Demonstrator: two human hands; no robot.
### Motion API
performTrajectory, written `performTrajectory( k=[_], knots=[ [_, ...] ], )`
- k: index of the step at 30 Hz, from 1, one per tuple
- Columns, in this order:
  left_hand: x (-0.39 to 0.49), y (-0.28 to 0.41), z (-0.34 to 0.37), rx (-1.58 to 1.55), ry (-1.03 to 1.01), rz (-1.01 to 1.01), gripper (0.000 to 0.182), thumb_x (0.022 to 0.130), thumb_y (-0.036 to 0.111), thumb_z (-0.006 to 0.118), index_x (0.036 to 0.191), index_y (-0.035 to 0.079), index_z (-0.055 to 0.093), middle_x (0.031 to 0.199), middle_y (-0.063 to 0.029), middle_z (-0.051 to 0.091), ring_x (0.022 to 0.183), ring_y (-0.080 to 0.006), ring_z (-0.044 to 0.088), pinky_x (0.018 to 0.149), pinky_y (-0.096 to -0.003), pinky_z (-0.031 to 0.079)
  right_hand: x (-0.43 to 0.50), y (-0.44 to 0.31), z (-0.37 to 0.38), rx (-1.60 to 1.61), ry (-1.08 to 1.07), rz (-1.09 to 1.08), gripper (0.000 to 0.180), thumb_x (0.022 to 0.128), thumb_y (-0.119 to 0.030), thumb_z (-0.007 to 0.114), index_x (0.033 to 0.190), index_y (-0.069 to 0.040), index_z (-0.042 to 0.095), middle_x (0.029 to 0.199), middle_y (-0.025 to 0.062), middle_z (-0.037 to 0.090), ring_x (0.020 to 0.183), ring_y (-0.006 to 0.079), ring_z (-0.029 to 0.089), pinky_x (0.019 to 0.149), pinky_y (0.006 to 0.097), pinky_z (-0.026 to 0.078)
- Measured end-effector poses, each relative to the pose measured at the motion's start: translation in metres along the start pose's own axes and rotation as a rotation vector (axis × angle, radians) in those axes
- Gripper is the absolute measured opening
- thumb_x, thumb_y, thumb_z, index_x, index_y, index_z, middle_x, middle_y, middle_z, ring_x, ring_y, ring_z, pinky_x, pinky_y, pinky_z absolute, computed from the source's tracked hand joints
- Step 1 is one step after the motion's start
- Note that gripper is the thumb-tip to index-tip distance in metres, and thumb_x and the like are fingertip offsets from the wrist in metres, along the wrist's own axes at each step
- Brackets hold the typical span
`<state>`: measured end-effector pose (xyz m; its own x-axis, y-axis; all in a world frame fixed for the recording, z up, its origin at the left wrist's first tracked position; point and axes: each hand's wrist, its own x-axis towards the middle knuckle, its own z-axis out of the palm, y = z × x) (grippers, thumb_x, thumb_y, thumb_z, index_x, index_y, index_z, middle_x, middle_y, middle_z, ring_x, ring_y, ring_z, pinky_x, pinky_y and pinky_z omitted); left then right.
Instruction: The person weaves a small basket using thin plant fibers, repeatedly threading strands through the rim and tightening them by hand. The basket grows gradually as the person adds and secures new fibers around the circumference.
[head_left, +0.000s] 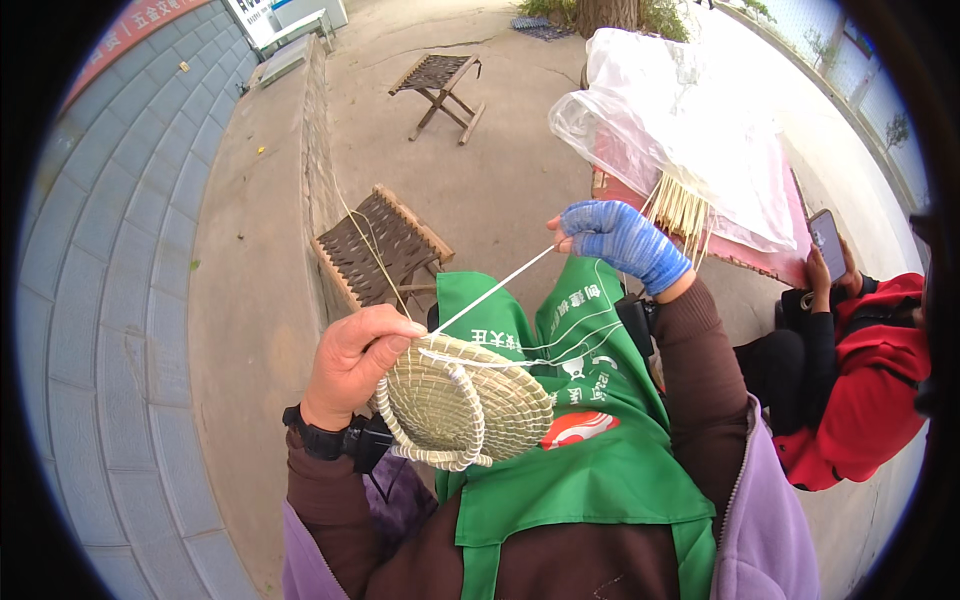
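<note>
A round coiled straw basket (510, 397) with white cord stitching and a cord-wrapped loop rests over my lap, on a green apron (577, 487). My left hand (360, 356), bare, with a black strap at the wrist, pinches the basket's rim between thumb and fingers. My right hand (611, 236), in a blue fingerless knitted glove, is raised to the upper right and grips a white cord (495, 289), which runs taut down to the rim beside my left thumb. Slack white cord also lies across the basket and apron. Thin straw strands rise from the rim near my left hand.
Two folding stools with woven seats, one near (382, 244) and one farther (442, 71), stand ahead. A low pink-topped table (795, 259) at right holds a straw bundle (675, 206) under clear plastic sheeting (675, 120). A person in red (870, 375) sits at right with a phone (826, 244).
</note>
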<state>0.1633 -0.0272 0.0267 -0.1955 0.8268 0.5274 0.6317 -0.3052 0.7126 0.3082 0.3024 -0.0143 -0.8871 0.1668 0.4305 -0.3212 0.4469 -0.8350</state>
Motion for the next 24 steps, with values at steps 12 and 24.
performTrajectory(
  k=[12,24],
  knots=[
    [0.006,-0.015,0.017,-0.093,0.01,-0.121,0.011,0.096,0.008,0.06,0.103,0.001,0.066,0.087,-0.0018,0.063,0.08,-0.0102,0.056,0.072,-0.0235,0.044,-0.003,-0.036,0.016,1.014,0.206,-0.08,0.014,0.088,-0.013,0.069,0.097,-0.006,0.061,0.088,0.0074,0.066,0.082,0.0199,0.069,0.079,0.0344,0.058],
    [0.008,-0.029,0.023,-0.091,-0.042,-0.14,0.012,0.095,0.008,0.062,0.104,0.002,0.067,0.091,-0.0027,0.066,0.084,-0.0106,0.06,0.076,-0.0241,0.047,-0.002,-0.06,0.028,1.055,0.382,-0.016,0.049,0.088,-0.006,0.065,0.131,0.003,0.044,0.097,0.0127,0.066,0.093,0.0262,0.069,0.087,0.0373,0.057]
  ],
)
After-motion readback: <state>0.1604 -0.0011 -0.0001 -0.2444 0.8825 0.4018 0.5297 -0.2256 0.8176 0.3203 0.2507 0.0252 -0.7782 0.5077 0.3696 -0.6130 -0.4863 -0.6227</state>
